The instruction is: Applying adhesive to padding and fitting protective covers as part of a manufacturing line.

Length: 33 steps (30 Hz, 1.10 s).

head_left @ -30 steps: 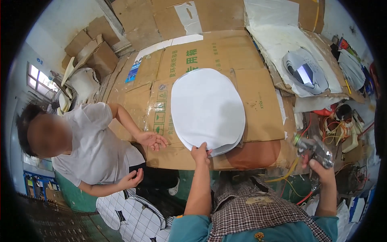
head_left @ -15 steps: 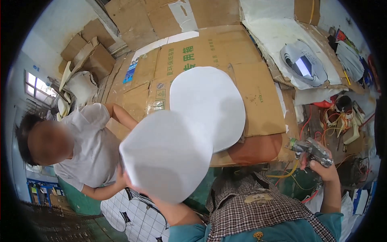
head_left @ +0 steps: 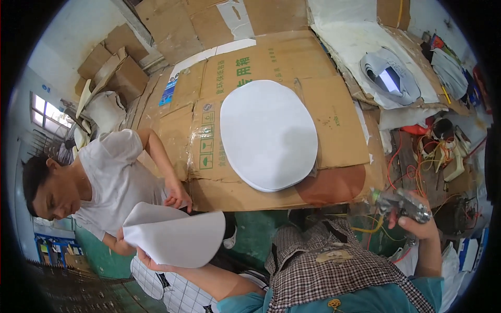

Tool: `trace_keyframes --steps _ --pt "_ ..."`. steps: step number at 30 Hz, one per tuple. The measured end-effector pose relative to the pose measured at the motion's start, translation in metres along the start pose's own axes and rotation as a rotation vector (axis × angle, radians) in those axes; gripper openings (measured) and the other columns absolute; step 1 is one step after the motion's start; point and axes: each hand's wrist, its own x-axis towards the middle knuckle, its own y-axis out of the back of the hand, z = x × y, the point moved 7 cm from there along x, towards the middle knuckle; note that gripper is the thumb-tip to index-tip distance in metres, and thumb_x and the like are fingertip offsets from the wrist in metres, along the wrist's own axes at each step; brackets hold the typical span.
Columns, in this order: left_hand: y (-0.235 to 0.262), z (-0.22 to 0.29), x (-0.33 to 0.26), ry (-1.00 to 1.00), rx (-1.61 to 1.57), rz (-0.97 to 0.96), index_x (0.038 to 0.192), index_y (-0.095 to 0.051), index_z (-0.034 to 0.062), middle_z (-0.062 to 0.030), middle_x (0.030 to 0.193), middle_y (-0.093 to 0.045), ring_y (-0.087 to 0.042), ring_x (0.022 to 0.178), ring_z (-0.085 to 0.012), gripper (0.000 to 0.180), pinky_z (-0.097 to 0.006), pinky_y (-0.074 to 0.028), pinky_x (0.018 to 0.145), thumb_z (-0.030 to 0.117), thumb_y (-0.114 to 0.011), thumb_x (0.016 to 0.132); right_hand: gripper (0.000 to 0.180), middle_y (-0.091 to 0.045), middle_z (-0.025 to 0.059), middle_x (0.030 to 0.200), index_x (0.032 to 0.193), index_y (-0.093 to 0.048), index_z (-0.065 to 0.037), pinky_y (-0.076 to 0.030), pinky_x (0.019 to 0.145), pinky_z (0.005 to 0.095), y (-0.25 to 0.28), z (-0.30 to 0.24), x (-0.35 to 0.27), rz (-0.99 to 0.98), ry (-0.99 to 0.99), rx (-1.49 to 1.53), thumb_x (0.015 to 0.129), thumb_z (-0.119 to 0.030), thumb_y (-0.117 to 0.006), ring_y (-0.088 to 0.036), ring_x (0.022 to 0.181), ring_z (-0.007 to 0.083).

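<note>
My left hand [head_left: 150,261] grips the lower edge of a white oval sheet [head_left: 180,237] off the table's front left. The sheet bends over on itself, and a co-worker's hand [head_left: 121,242] holds its left edge. Most of my left fingers are behind the sheet. At the right, my right hand [head_left: 419,225] is wrapped round a metal spray gun [head_left: 404,206], held past the table's front right corner and slightly blurred. On the cardboard-covered table rests a stack of white oval sheets [head_left: 269,135], neatly overlapped, with nobody touching it.
A co-worker in a white shirt [head_left: 120,177] leans in from the left, one hand by the table edge. Flattened cardboard [head_left: 334,125] covers the table [head_left: 235,201]. A phone [head_left: 390,80] lies on grey material [head_left: 376,65] at the far right. Orange hoses [head_left: 416,172] tangle below it.
The white sheet in my left hand has moved left and down, off the stack, and now folds over. The co-worker's other arm has come forward. My right hand still holds the spray gun.
</note>
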Motion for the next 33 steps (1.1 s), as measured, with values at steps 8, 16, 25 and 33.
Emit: trace_keyframes --steps 8,16,25,33 --pt "0.061 0.017 -0.009 -0.3 -0.427 0.455 0.125 -0.047 0.0014 -0.0129 0.133 -0.044 -0.043 0.12 -0.0337 0.048 -0.049 -0.033 0.102 0.03 -0.043 0.085 0.056 -0.059 0.0094 0.077 0.121 -0.046 0.001 -0.049 0.064 0.0298 0.022 -0.006 -0.016 0.309 0.03 -0.08 0.076 -0.026 -0.068 -0.059 0.066 0.0169" --pt "0.144 -0.108 -0.036 0.231 -0.595 0.661 0.087 -0.055 0.0031 -0.0066 0.071 -0.053 -0.051 0.063 -0.0215 0.036 -0.031 -0.037 0.051 0.038 -0.047 0.081 0.061 -0.057 0.0095 0.072 0.121 -0.046 0.002 -0.048 0.062 0.0314 0.022 -0.008 -0.042 0.393 0.085 -0.108 0.074 -0.029 -0.07 -0.058 0.063 0.0183" --pt "0.12 -0.194 -0.064 0.463 -0.245 0.523 0.078 -0.061 0.0054 -0.0043 0.062 -0.054 -0.053 0.058 -0.0193 0.019 -0.029 -0.043 0.051 0.022 -0.052 0.081 0.057 -0.06 0.0107 0.081 0.119 -0.047 0.005 -0.051 0.064 0.0303 -0.009 -0.004 -0.035 0.059 -0.006 -0.006 0.073 -0.017 -0.071 -0.059 0.068 0.0164" --pt "0.076 -0.257 -0.093 0.696 0.134 0.559 0.091 -0.059 0.0082 -0.0014 0.064 -0.052 -0.054 0.057 -0.0159 0.011 -0.026 -0.044 0.053 0.014 -0.053 0.084 0.045 -0.059 0.0084 0.081 0.115 -0.049 0.003 -0.049 0.065 0.0282 0.009 0.0 -0.006 0.321 0.104 0.022 0.078 -0.016 -0.065 -0.059 0.07 0.0152"
